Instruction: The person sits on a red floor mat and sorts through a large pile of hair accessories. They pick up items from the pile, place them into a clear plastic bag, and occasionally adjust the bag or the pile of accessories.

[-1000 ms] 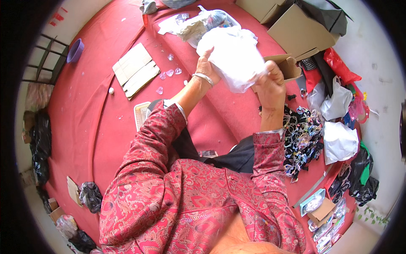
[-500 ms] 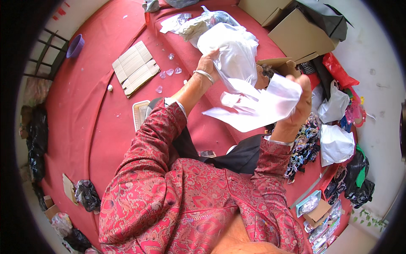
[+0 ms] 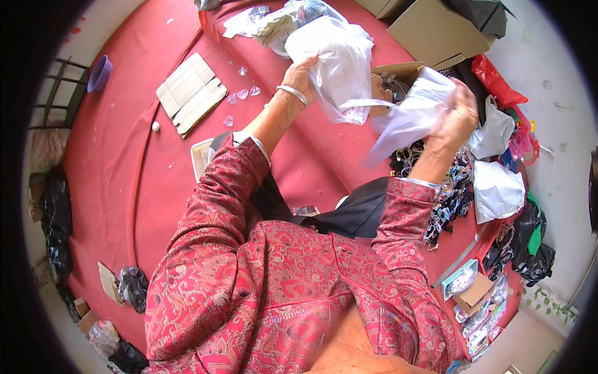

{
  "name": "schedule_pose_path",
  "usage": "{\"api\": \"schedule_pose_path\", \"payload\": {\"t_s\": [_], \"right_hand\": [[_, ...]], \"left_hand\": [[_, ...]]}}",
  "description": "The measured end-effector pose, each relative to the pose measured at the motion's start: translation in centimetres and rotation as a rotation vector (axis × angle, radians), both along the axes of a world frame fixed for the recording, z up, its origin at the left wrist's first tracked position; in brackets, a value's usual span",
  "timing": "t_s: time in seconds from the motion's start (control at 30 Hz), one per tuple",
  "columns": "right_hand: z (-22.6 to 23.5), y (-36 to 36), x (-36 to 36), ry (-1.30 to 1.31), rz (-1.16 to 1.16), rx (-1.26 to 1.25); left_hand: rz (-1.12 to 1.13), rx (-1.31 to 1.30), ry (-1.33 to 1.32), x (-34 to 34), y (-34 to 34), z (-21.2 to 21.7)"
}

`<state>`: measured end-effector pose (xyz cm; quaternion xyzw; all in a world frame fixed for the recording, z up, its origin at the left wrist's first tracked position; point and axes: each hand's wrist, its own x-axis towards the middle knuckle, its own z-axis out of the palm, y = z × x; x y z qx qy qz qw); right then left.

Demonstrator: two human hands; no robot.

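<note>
My left hand [image 3: 300, 76] is closed on the side of a white plastic bag [image 3: 339, 59], which looks filled out and hangs over the red cloth. Off to the right, my right hand [image 3: 458, 117] grips a thin white plastic piece [image 3: 418, 103], partly see-through and smeared by motion at its lower end. A narrow white strip stretches from this piece toward the bag; whether the two are joined I cannot tell. Just below my right hand lies a heap of many-coloured cords or bands [image 3: 445, 202]. What is inside the bag cannot be made out.
Flattened cardboard [image 3: 190, 93] and several clear heart-shaped pieces [image 3: 237, 96] lie on the red cloth [image 3: 112, 181] to the left. Open cardboard boxes [image 3: 442, 31] stand far right. White bags [image 3: 498, 190], black bags [image 3: 532, 255] and a blue basket [image 3: 461, 279] line the right side.
My right hand has moved rightward with the thin white piece, widening the gap to the bag. My left hand keeps its hold on the bag. The whole view has shifted slightly.
</note>
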<state>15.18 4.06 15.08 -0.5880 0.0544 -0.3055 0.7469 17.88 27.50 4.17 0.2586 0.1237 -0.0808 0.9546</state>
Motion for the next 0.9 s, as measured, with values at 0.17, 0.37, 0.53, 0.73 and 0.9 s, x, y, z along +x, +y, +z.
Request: {"api": "schedule_pose_path", "payload": {"t_s": [0.17,0.37,0.53,0.73,0.9], "right_hand": [[1.9,0.3,-1.9,-0.054,-0.203,-0.540],[-3.7,7.9,-0.5,0.114,0.123,-1.204],[-5.7,9.1,0.1,0.159,0.175,-1.290],[-5.6,9.4,-0.2,0.123,0.038,-1.234],[-5.6,6.8,0.6,0.155,0.020,-1.088]], "left_hand": [[-0.055,0.009,-0.009,-0.1,-0.1,0.2],[-0.214,-0.193,-0.109,-0.8,-1.3,0.8],[-0.225,-0.185,-0.124,-0.9,-1.2,1.1],[-0.236,-0.204,-0.092,-1.3,-1.2,1.6],[-0.141,-0.228,-0.057,-0.5,-0.3,0.8]]}}
